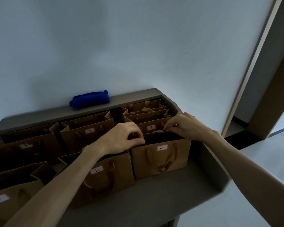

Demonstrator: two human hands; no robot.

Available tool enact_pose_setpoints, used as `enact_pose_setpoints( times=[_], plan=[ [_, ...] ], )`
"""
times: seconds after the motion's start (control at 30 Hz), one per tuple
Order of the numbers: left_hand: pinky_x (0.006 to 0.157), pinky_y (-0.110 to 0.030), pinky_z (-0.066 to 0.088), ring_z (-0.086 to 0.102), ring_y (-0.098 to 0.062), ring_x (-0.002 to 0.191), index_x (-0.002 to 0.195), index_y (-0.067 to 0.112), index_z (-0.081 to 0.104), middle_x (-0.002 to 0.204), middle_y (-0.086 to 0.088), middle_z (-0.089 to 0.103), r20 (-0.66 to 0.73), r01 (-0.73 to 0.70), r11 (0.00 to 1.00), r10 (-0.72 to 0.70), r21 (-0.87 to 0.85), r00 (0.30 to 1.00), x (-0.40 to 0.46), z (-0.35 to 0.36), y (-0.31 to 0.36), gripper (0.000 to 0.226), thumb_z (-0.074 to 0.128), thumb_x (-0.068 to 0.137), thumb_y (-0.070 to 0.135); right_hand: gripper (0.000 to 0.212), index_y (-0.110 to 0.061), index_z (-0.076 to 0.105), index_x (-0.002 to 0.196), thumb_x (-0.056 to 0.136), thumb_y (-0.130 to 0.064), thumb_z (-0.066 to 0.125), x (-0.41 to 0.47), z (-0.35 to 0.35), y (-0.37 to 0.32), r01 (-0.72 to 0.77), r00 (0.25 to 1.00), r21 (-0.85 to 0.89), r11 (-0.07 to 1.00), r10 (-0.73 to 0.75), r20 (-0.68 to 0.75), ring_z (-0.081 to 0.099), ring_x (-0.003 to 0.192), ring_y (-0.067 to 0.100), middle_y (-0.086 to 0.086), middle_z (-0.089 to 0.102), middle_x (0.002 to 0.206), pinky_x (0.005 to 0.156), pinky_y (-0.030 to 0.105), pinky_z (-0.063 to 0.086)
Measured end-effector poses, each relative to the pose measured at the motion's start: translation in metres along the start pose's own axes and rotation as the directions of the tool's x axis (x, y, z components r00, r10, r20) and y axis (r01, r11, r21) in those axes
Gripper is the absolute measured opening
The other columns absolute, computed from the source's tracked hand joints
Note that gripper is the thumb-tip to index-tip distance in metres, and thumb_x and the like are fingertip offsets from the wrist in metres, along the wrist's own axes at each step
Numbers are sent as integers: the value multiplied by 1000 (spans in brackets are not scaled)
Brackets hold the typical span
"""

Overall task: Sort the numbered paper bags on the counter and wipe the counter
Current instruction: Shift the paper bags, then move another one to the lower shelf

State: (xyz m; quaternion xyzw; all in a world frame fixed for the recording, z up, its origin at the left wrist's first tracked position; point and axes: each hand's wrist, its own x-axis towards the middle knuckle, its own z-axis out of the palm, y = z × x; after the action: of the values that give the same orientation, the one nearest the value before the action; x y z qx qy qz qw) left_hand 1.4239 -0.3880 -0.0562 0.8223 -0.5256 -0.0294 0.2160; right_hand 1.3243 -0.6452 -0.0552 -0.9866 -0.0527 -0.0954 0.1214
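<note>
2 hands work the rim of bag 4 [161, 158], which stands at the front right of the counter [154, 199]. Left hand [125, 136] pinches the rim's left corner; right hand [184, 125] pinches a paper handle strip at the rear rim, probably to steady the bag for repositioning. Bag 2 [105, 176] stands just beside it, bag 5 [152, 128] directly behind. Blue cloth [90, 99] lies folded on the back ledge, presumably reserved for wiping.
</note>
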Motion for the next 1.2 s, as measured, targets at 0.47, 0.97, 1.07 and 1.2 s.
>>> enact_pose_setpoints(
  times=[0.47, 0.97, 1.07, 1.2],
  plan=[
    [89, -33, 48, 56, -14, 118, 118, 28, 63, 126, 4, 62, -190, 224, 927, -172, 301, 967, 40, 5, -20, 25, 56, 95, 32, 18, -37, 71, 106, 93, -34, 59, -31, 1, 7, 107, 994, 92, 990, -104, -37, 51, 99, 3, -25, 61, 98, 84, 24, 45],
    [96, -42, 49, 57, -19, 119, 115, 27, 67, 128, 0, 63, -163, 330, 918, -299, 219, 940, 66, -9, -34, 24, 62, 92, 27, 18, -29, 73, 107, 94, -29, 60, -13, 0, 5, 58, 998, 120, 991, -58, 0, 50, 98, 6, -22, 60, 97, 80, 13, 37],
    [89, -35, 51, 61, -12, 107, 112, 30, 68, 122, 2, 66, -139, 269, 936, -242, 226, 960, 54, -6, -28, 21, 62, 92, 29, 20, -27, 72, 109, 94, -30, 60, -13, 0, 4, 56, 998, 116, 992, -56, 0, 51, 97, 5, -18, 62, 101, 79, 11, 37],
    [79, -22, 46, 52, 5, 80, 112, 29, 69, 113, 6, 68, -64, 204, 959, -195, 197, 979, 33, -5, -17, 21, 60, 92, 29, 20, -23, 73, 104, 92, -34, 62, -11, -6, 1, 71, 997, 215, 974, -68, -23, 57, 86, -2, -16, 65, 94, 76, 5, 39]
  ],
)
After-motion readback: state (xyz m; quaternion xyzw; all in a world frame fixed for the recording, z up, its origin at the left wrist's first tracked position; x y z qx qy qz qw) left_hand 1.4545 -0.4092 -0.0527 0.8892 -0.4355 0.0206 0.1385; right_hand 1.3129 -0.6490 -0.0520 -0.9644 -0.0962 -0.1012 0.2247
